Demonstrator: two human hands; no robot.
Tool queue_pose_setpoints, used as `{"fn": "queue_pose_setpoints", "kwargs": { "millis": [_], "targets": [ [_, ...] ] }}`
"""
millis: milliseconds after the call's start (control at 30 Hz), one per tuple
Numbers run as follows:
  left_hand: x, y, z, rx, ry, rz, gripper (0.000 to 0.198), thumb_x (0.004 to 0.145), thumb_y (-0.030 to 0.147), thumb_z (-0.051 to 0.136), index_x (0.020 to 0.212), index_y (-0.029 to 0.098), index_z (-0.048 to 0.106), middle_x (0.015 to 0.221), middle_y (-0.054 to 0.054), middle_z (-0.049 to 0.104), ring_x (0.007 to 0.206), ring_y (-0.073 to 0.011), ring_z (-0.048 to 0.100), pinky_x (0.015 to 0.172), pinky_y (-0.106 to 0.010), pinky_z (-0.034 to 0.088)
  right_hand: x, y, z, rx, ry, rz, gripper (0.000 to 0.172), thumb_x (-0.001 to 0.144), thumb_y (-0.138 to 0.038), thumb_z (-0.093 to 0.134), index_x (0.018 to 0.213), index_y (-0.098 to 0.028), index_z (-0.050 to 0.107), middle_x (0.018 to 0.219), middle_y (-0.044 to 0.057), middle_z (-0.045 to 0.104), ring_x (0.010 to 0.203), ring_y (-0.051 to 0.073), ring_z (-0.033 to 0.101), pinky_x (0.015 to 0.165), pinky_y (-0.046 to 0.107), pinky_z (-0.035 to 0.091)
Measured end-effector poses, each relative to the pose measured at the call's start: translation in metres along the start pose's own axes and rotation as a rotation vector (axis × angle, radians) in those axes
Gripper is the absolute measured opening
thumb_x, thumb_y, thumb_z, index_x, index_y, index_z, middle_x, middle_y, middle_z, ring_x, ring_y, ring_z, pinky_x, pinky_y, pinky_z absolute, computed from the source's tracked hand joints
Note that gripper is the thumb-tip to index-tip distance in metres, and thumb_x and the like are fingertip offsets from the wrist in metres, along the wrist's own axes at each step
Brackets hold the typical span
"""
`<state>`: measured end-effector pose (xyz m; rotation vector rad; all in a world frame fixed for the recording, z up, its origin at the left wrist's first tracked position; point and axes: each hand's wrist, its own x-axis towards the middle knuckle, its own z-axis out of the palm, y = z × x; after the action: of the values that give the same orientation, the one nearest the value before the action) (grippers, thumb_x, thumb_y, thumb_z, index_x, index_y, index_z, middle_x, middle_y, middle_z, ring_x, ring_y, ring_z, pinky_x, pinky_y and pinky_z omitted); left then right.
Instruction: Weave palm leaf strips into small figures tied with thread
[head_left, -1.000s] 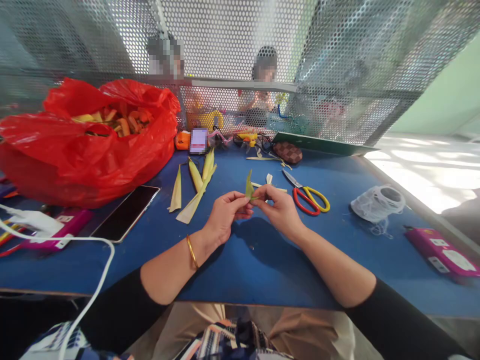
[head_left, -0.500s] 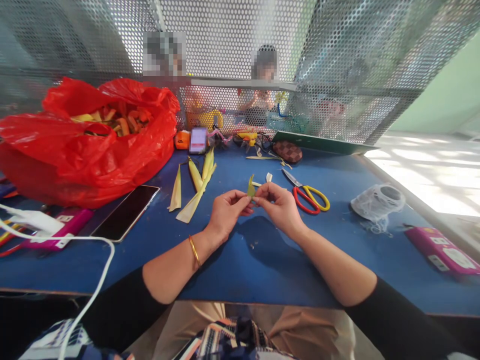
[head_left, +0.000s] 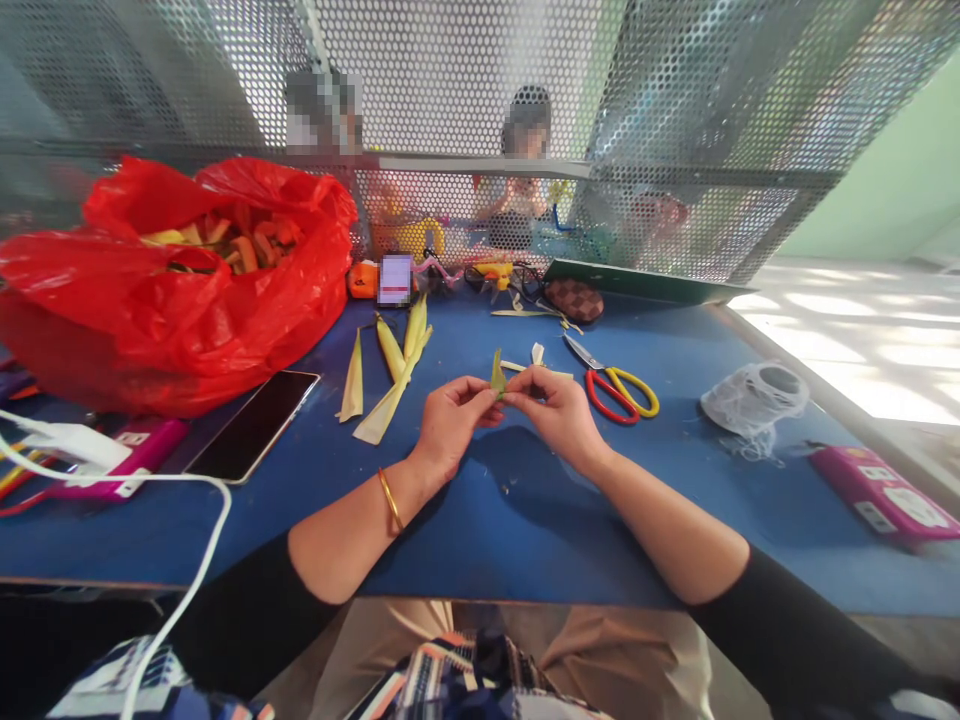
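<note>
Between my two hands, above the middle of the blue table (head_left: 450,540), is a small green piece of husk (head_left: 498,372), its pointed end upward. My left hand (head_left: 454,425) pinches it from the left, thumb against the fingers. From the right, the thumb and forefinger of my right hand (head_left: 559,412) close on its lower edge. Pale cut strips (head_left: 537,354) lie just behind my fingers. Several long yellow-green corn husk leaves (head_left: 392,395) rest to the left of my hands. Scissors (head_left: 611,380) with one red and one yellow handle lie to the right.
At left stand a red plastic bag (head_left: 247,330) with orange and yellow pieces and a dark phone (head_left: 255,425). A white cable (head_left: 214,530) crosses the left edge. At right are a wrapped spool (head_left: 754,400) and a magenta box (head_left: 885,490). Perforated metal panels (head_left: 465,70) close off the back.
The green piece has turned slightly and looks narrower and more upright between my fingers. Both hands keep their pinch in nearly the same place.
</note>
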<state>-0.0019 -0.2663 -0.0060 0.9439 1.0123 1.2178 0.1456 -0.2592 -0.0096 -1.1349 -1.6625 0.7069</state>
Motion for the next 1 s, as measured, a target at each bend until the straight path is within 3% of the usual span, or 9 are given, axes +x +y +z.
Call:
{"fn": "queue_pose_setpoints", "kwargs": {
  "millis": [167,433,800,1000],
  "targets": [
    [-0.0014,0.0003,0.0008,0.084,-0.019,0.063,0.013,0.066,0.028,0.075,0.065,0.017,0.067,0.061,0.000,0.067,0.053,-0.0113,0.061,0.060,-0.025,0.052,0.0016,0.0010,0.0005,0.123,-0.017,0.087,0.012,0.076,-0.028,0.065,0.072,-0.021,0.056,0.065,-0.003,0.058,0.060,0.013,0.051,0.061,0.028,0.043],
    [0.0007,-0.0021,-0.0008,-0.038,0.008,-0.081,0.019,0.064,0.031,0.076,0.062,0.016,0.064,0.057,0.000,0.065,0.050,-0.0100,0.059,0.056,-0.023,0.051,-0.0004,-0.0047,-0.0004,-0.058,-0.031,-0.094,0.006,0.079,-0.023,0.063,0.074,-0.021,0.061,0.071,0.000,0.064,0.068,0.015,0.055,0.066,0.028,0.045],
    [0.0019,-0.0016,-0.0027,0.114,-0.051,0.126,0.014,0.067,0.030,0.074,0.069,0.018,0.070,0.065,-0.001,0.071,0.055,-0.0117,0.062,0.062,-0.026,0.053,0.0025,-0.0005,-0.0010,0.142,-0.037,0.089,0.012,0.072,-0.027,0.068,0.072,-0.020,0.058,0.064,-0.003,0.061,0.058,0.012,0.051,0.059,0.027,0.041],
    [0.0045,-0.0036,-0.0053,0.142,-0.071,0.152,0.020,0.069,0.037,0.074,0.066,0.018,0.068,0.059,0.000,0.068,0.053,-0.0116,0.061,0.058,-0.024,0.051,0.0054,-0.0024,-0.0023,0.271,-0.065,0.171,0.024,0.068,-0.033,0.072,0.084,-0.020,0.061,0.062,-0.005,0.061,0.058,0.012,0.057,0.060,0.028,0.046]
  ]
}}
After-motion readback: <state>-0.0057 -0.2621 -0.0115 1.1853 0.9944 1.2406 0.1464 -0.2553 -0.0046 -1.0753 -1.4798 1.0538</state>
